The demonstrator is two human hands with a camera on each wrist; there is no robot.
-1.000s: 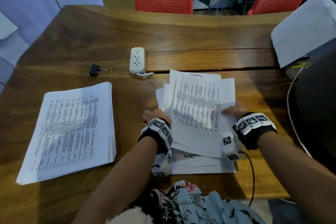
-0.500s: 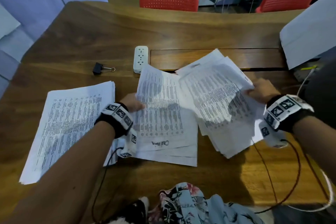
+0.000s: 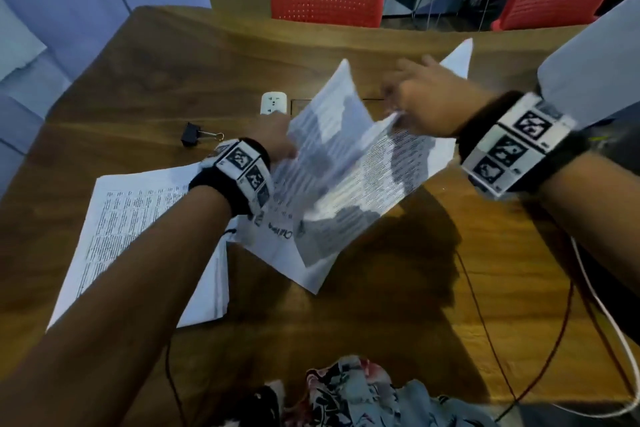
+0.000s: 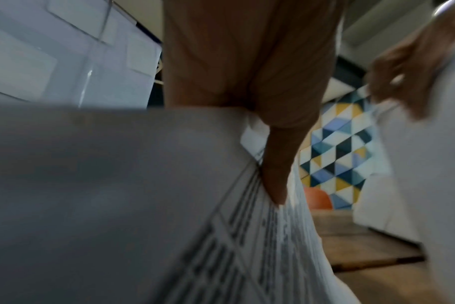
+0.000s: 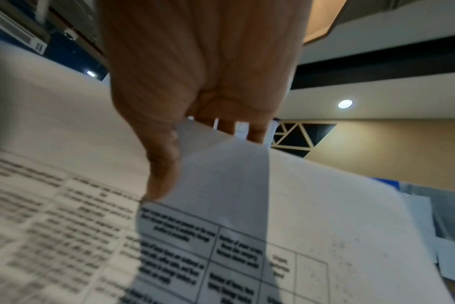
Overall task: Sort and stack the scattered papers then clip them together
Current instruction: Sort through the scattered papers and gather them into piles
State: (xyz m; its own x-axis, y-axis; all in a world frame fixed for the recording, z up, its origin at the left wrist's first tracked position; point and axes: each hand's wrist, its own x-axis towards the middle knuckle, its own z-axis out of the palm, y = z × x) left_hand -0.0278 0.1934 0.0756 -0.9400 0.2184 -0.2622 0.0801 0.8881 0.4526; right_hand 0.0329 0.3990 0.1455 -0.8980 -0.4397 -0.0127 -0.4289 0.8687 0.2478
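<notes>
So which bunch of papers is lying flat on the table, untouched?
The stack on the left, squared up beside the left forearm. The other sheets are lifted and fanned between the left hand and right hand.

Lifted off the desk [image 3: 381,305] since a second ago: loose papers [image 3: 349,166], now raised and bent between left hand [image 3: 277,146] and right hand [image 3: 429,104], brought together.

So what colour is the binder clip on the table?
Black binder clip, silver wire handles; head view shows it best.
</notes>
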